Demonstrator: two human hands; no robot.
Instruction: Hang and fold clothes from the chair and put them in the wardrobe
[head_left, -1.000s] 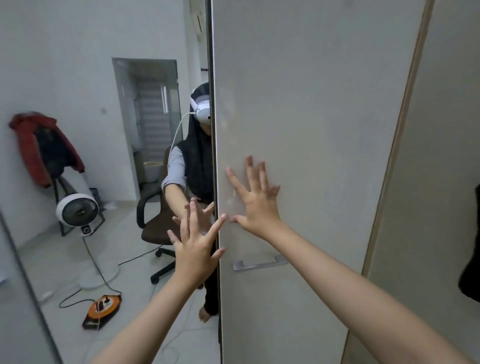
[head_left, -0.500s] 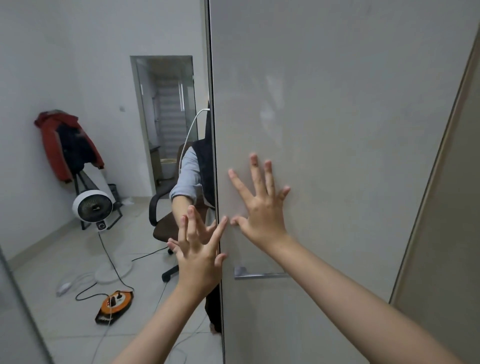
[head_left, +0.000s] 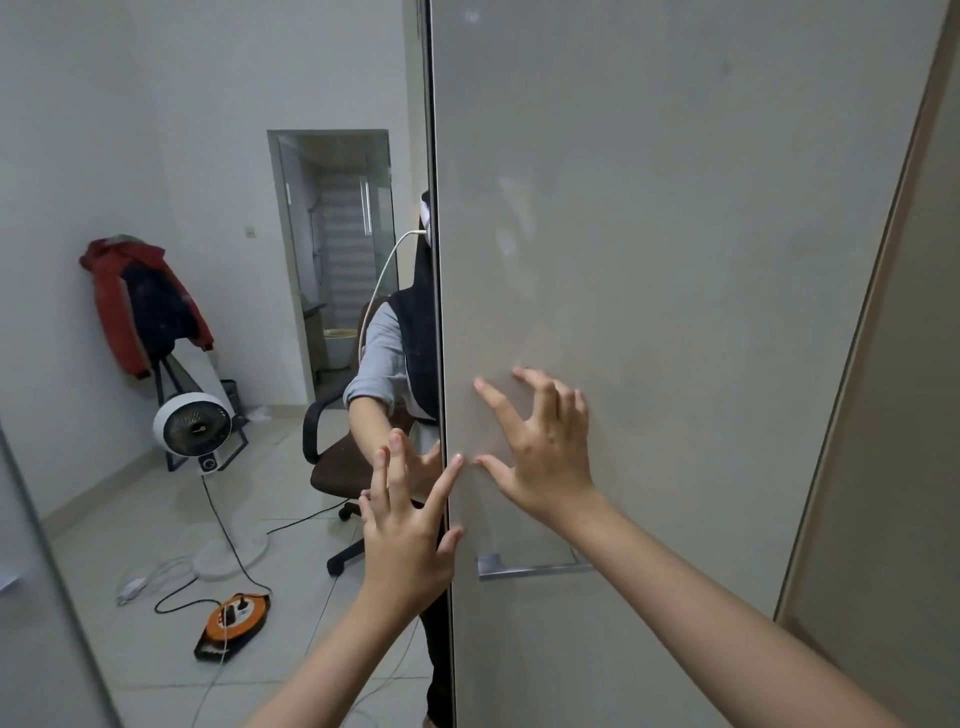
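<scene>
Both hands are up on the wardrobe front. The left hand (head_left: 410, 540) lies with straight, spread fingers (head_left: 444, 488) flat against the mirrored door (head_left: 218, 156), holding nothing. The right hand (head_left: 545, 457) is on the plain beige door (head_left: 675, 260) just beside it, fingertips pressing and knuckles arched in a wide claw, gripping nothing either.

That beige panel looks stiff, smooth and a bit slippery, so bare fingertips may skid on it; the surer hold is the metal handle (head_left: 535, 566) just below the right wrist. A tall door like this should move easily but with some weight behind it.

Where are the clothes? The mirror shows the brown office chair (head_left: 343, 457) behind the person, and its seat, as far as the reflection lets me judge, carries nothing I can make out. A red and dark jacket (head_left: 140, 306) hangs over a stand near the wall, soft and floppy, best taken by the collar or shoulders. Whether it belongs to the job, I cannot tell.

The count: two hands, two door panels in front plus a third surface at the right edge, one handle, one chair, one hanging jacket, one white fan (head_left: 192, 431), one orange cable reel (head_left: 236, 623) on the floor.
</scene>
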